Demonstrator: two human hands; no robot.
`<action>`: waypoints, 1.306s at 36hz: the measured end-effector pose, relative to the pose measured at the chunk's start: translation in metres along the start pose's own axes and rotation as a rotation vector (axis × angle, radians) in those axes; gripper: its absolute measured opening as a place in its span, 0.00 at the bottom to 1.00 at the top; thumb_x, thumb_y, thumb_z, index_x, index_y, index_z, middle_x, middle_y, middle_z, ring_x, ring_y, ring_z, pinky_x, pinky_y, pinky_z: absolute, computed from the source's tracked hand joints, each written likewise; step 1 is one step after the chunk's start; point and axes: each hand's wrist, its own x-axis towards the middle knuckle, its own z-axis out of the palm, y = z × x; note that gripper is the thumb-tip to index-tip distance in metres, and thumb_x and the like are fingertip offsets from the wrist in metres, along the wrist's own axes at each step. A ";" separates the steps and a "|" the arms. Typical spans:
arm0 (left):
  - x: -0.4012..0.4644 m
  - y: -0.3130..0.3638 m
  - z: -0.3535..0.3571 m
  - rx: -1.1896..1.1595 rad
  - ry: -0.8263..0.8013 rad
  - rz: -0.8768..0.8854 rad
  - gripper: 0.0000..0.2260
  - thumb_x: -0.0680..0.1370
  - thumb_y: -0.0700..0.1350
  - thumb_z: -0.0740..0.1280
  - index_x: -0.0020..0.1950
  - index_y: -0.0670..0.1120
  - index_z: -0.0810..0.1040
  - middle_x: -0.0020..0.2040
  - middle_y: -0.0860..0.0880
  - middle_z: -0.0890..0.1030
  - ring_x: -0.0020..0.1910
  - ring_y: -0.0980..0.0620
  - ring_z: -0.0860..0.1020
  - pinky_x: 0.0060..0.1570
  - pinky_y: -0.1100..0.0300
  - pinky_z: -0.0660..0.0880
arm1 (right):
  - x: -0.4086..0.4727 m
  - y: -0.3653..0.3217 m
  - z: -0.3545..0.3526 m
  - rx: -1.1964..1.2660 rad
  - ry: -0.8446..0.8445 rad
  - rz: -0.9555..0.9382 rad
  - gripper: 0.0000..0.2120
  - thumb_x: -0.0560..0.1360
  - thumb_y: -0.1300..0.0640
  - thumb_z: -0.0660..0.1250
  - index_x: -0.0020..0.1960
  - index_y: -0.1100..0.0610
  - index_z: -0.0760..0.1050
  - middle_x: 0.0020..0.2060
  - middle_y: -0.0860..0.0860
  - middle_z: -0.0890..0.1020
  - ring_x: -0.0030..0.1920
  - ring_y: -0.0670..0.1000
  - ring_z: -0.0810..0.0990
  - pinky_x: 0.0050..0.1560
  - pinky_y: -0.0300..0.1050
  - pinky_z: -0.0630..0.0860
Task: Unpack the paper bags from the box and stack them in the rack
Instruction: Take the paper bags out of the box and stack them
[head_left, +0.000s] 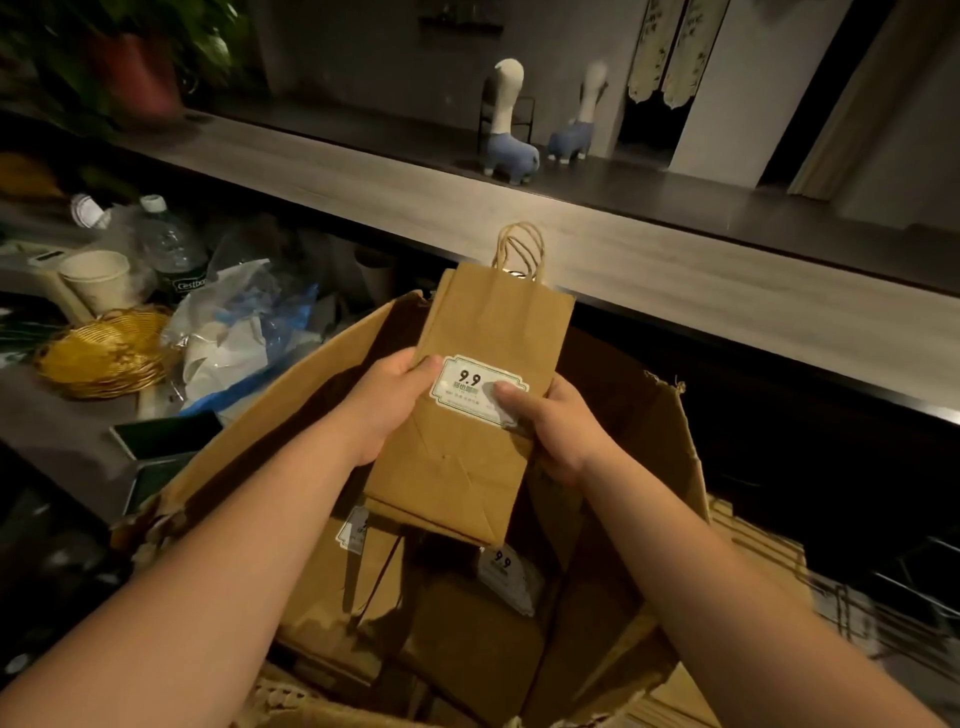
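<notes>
upper centre: two blue-and-white figurines (511, 130) on ledge (363, 192) | upper left: potted plant (130, 62) | left: paper cup (98, 280), water bottle (174, 249), yellow wicker basket (104, 353), crumpled plastic bags (244, 322)

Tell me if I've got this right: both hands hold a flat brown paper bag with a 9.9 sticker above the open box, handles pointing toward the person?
Not quite. The head view shows the paper bag, held by the left hand and right hand above the box, with its handles pointing away from the person.

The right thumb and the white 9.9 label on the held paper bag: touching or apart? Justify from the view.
Touching. In the head view, the right hand grips the paper bag, its thumb lying across the label.
</notes>
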 end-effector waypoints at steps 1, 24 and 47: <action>-0.001 0.000 0.000 -0.005 0.017 0.000 0.09 0.82 0.52 0.60 0.56 0.54 0.78 0.50 0.50 0.85 0.53 0.48 0.82 0.56 0.46 0.78 | 0.000 0.001 0.001 0.002 -0.003 -0.008 0.14 0.76 0.62 0.68 0.60 0.61 0.72 0.50 0.57 0.85 0.47 0.53 0.86 0.42 0.42 0.81; 0.001 0.000 -0.018 0.249 0.163 -0.058 0.13 0.80 0.41 0.64 0.65 0.46 0.75 0.60 0.47 0.80 0.56 0.46 0.78 0.54 0.51 0.74 | 0.010 0.063 -0.007 -1.388 -0.202 0.212 0.19 0.79 0.55 0.64 0.69 0.49 0.69 0.63 0.51 0.74 0.60 0.53 0.75 0.62 0.51 0.75; 0.004 -0.004 -0.010 0.402 0.144 0.028 0.15 0.81 0.42 0.64 0.67 0.45 0.74 0.62 0.47 0.80 0.51 0.54 0.75 0.38 0.66 0.69 | 0.012 0.067 0.003 -1.860 -0.359 0.188 0.16 0.74 0.63 0.68 0.59 0.49 0.75 0.65 0.54 0.68 0.65 0.60 0.68 0.61 0.56 0.75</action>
